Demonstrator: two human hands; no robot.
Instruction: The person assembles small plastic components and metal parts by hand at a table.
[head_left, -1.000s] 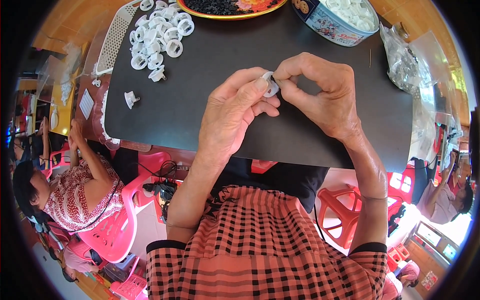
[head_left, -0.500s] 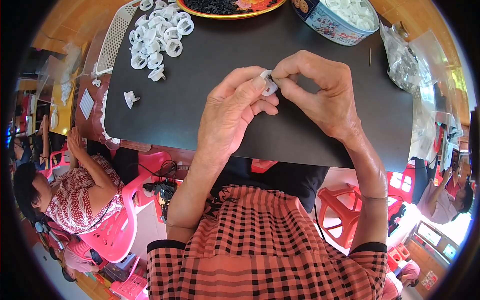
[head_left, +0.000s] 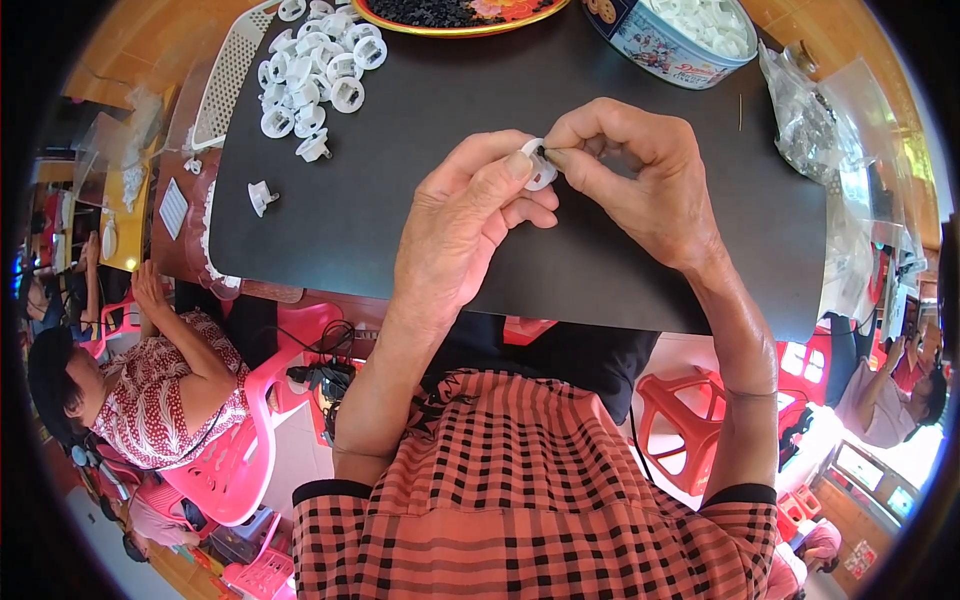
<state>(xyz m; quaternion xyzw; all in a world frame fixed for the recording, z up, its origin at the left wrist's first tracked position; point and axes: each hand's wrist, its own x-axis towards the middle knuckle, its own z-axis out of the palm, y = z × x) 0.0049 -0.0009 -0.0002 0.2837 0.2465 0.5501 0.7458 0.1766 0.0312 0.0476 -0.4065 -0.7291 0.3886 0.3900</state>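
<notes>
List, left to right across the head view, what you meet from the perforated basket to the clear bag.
White perforated basket, pile of white plastic parts, left hand, held white plastic part, right hand, thin straight rod, clear plastic bag.

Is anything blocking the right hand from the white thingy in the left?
Nothing visible blocks the way; a small dark bit shows where the right hand meets the white round piece in the left hand.
</notes>
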